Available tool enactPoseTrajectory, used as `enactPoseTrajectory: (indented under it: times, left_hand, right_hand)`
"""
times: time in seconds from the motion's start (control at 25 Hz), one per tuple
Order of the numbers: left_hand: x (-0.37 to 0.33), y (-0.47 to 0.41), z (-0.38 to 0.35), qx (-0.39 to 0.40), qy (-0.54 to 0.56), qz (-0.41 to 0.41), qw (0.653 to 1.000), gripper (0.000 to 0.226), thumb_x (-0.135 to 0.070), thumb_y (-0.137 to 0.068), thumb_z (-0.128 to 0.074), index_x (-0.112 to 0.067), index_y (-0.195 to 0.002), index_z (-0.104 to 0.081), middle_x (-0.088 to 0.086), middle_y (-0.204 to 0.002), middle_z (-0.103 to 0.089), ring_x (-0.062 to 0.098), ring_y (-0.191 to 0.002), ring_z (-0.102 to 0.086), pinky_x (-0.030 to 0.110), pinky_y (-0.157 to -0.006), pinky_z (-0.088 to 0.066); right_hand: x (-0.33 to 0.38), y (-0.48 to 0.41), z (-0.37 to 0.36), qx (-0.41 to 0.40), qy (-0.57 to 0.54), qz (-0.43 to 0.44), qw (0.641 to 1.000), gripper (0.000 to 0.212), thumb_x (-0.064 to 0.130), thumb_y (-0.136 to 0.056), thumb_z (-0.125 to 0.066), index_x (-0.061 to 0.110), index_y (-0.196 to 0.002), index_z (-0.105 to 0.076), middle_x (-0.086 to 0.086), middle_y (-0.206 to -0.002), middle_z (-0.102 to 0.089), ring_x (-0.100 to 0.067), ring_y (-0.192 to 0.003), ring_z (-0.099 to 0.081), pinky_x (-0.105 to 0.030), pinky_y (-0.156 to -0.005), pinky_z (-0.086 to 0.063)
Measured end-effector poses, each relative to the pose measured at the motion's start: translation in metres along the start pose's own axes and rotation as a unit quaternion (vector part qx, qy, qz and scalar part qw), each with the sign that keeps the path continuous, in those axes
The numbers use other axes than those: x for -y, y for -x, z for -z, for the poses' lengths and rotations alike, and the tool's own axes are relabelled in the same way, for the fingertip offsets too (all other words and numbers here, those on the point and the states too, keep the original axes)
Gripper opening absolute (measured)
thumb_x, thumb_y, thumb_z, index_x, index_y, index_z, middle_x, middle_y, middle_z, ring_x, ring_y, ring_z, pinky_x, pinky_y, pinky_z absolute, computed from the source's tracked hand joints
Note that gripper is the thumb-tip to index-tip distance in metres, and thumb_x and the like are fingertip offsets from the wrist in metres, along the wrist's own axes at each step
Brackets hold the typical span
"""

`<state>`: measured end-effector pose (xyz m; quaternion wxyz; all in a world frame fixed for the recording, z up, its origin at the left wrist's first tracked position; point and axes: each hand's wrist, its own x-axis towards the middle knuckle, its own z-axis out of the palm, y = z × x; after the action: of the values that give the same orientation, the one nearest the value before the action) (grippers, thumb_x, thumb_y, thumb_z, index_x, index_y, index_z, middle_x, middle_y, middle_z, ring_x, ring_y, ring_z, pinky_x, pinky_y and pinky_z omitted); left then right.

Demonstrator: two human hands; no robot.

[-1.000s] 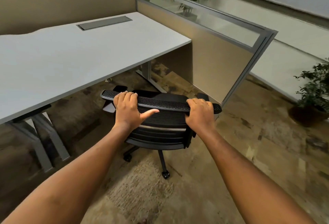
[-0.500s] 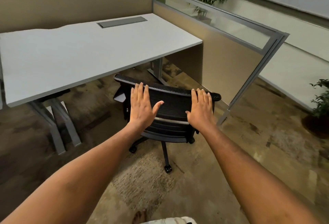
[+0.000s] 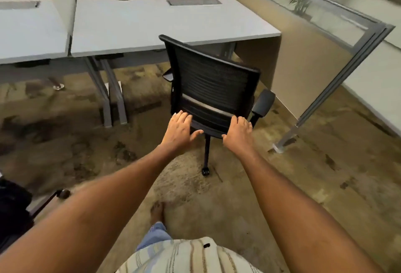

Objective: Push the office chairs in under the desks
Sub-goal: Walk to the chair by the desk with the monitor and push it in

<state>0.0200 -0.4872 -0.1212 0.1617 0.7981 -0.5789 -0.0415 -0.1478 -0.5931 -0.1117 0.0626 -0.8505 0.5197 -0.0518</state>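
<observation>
A black mesh-backed office chair (image 3: 213, 81) stands on the carpet with its back toward me, its front partly beneath the front edge of the white desk (image 3: 134, 25). My left hand (image 3: 180, 127) lies flat, fingers apart, against the lower left of the backrest. My right hand (image 3: 238, 131) rests the same way at the lower right. Neither hand grips anything. The chair's right armrest (image 3: 262, 103) sticks out beside the cubicle panel. The seat is hidden behind the backrest.
A beige cubicle partition with a grey frame (image 3: 338, 73) runs along the right. A second white desk (image 3: 28, 31) stands to the left behind a divider. Part of another dark chair (image 3: 15, 205) shows at the lower left. My bare foot (image 3: 157, 212) is on the carpet.
My hands let go of the backrest's top edge, opened flat and slid down to its lower part. The chair rolled away from me toward the desk, and my view pulled back and turned left.
</observation>
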Motion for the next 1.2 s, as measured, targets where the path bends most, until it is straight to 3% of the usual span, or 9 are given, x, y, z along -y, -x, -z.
enactPoseTrajectory:
  times: [0.12,0.24,0.44,0.6,0.68,0.76,0.96,1.2]
  left_hand:
    - [-0.005,0.079,-0.023,0.072,0.018,0.062,0.995,0.068,-0.058,-0.092,-0.045,-0.007,-0.138,-0.044,0.014,-0.141,-0.048,0.029,-0.132,-0.041,0.04,-0.111,-0.032]
    - [-0.001,0.157,-0.04,0.167,0.013,0.135,0.977,0.071,-0.062,-0.091,-0.044,-0.008,-0.138,-0.043,0.014,-0.138,-0.05,0.029,-0.125,-0.047,0.039,-0.102,-0.04]
    - [0.016,0.276,-0.051,0.196,0.028,0.23,0.953,0.067,-0.061,-0.091,-0.043,-0.009,-0.132,-0.048,0.014,-0.13,-0.055,0.028,-0.116,-0.052,0.038,-0.094,-0.044]
    - [0.036,0.379,-0.049,0.135,0.031,0.314,0.939,0.057,-0.058,-0.094,-0.042,-0.008,-0.115,-0.059,0.013,-0.115,-0.062,0.029,-0.106,-0.056,0.037,-0.084,-0.044]
    - [0.043,0.435,-0.043,0.099,0.041,0.369,0.923,0.052,-0.055,-0.095,-0.042,-0.008,-0.097,-0.063,0.013,-0.1,-0.063,0.03,-0.096,-0.059,0.035,-0.073,-0.042]
    - [0.047,0.487,-0.037,0.087,0.057,0.42,0.901,0.052,-0.053,-0.096,-0.04,-0.006,-0.093,-0.063,0.012,-0.094,-0.062,0.029,-0.09,-0.059,0.035,-0.07,-0.042]
    - [0.056,0.626,-0.011,0.078,0.12,0.48,0.866,0.049,-0.051,-0.097,-0.04,-0.014,-0.066,-0.048,0.007,-0.067,-0.051,0.029,-0.07,-0.053,0.035,-0.059,-0.034]
    - [0.062,0.757,0.034,0.005,0.108,0.49,0.865,0.054,-0.048,-0.098,-0.041,0.0,-0.107,-0.062,0.018,-0.105,-0.064,0.033,-0.096,-0.058,0.041,-0.081,-0.049]
  right_hand:
    - [-0.004,0.048,-0.013,0.106,-0.003,-0.007,0.994,0.063,0.039,-0.086,-0.07,0.01,-0.134,-0.042,-0.015,-0.137,-0.049,-0.033,-0.129,-0.043,-0.048,-0.111,-0.033]
    - [0.004,0.094,-0.025,0.202,0.008,0.016,0.979,0.062,0.038,-0.09,-0.066,0.012,-0.139,-0.039,-0.014,-0.141,-0.046,-0.033,-0.13,-0.043,-0.049,-0.109,-0.035]
    - [0.04,0.167,-0.052,0.288,0.035,0.05,0.956,0.058,0.027,-0.091,-0.06,0.014,-0.143,-0.038,-0.011,-0.146,-0.041,-0.032,-0.132,-0.04,-0.057,-0.107,-0.031]
    - [0.087,0.236,-0.079,0.337,0.059,0.133,0.93,0.051,0.022,-0.09,-0.06,0.012,-0.138,-0.045,-0.013,-0.139,-0.05,-0.033,-0.125,-0.049,-0.054,-0.106,-0.036]
    - [0.117,0.276,-0.089,0.37,0.051,0.172,0.911,0.051,0.024,-0.091,-0.059,0.014,-0.139,-0.045,-0.012,-0.14,-0.049,-0.033,-0.125,-0.049,-0.055,-0.107,-0.036]
    - [0.145,0.317,-0.097,0.394,0.051,0.213,0.893,0.052,0.026,-0.093,-0.058,0.012,-0.14,-0.043,-0.014,-0.141,-0.047,-0.034,-0.127,-0.047,-0.054,-0.106,-0.037]
    - [0.203,0.44,-0.1,0.404,0.077,0.292,0.864,0.053,0.028,-0.096,-0.058,0.008,-0.141,-0.037,-0.017,-0.141,-0.044,-0.036,-0.126,-0.045,-0.054,-0.105,-0.037]
    - [0.248,0.563,-0.09,0.351,0.088,0.317,0.877,0.055,0.029,-0.093,-0.061,0.01,-0.139,-0.039,-0.014,-0.137,-0.046,-0.033,-0.124,-0.046,-0.047,-0.098,-0.04]
